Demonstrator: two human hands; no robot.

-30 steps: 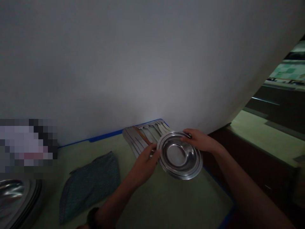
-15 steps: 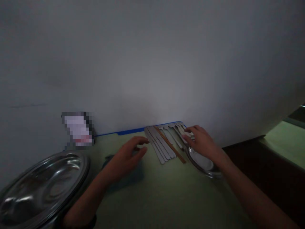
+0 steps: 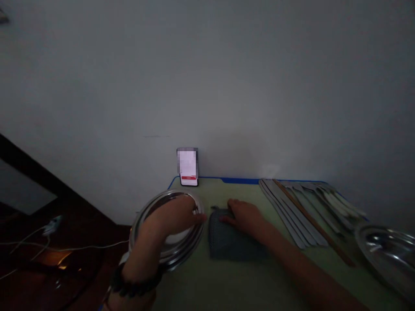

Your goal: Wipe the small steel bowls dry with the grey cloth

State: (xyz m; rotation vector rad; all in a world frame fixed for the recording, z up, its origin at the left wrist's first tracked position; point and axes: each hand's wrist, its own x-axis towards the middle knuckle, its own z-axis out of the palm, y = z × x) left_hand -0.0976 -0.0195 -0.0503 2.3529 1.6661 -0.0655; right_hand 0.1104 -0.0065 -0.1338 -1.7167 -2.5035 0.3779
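Left hand: the left hand [image 3: 177, 216] reaches over the plate stack, its thumb at the right rim; the curled fingers are partly hidden, so I cannot tell whether they are grasping the rim.
Right hand: the right hand [image 3: 246, 218] rests on the upper part of the cloth, fingertips near its far edge; whether it pinches the fabric cannot be told.
Plate stack: round stainless-steel plates [image 3: 189, 255], nested, at the left end of the table beneath the left hand.
Cloth: a grey-green cloth [image 3: 231, 244], lying flat just right of the plates, partly covered by the right hand and forearm.
Left wrist: a dark bead bracelet [image 3: 136, 284].
Cutlery row: right of the cloth, flat metal table knives [image 3: 285, 214] lie side by side, then brown chopsticks [image 3: 324, 236], spoons [image 3: 319, 214] and paler forks [image 3: 339, 206], all slanting toward the near right.
Steel dish: a shiny round dish [image 3: 389, 250] at the right edge of view, near the cutlery's lower ends.
Phone: a lit phone [image 3: 189, 166] stands upright behind the plates, near the wall [image 3: 227, 86].
Table: a pale green top [image 3: 201, 285] with blue edging.
Floor: a white cable [image 3: 81, 249] at left.
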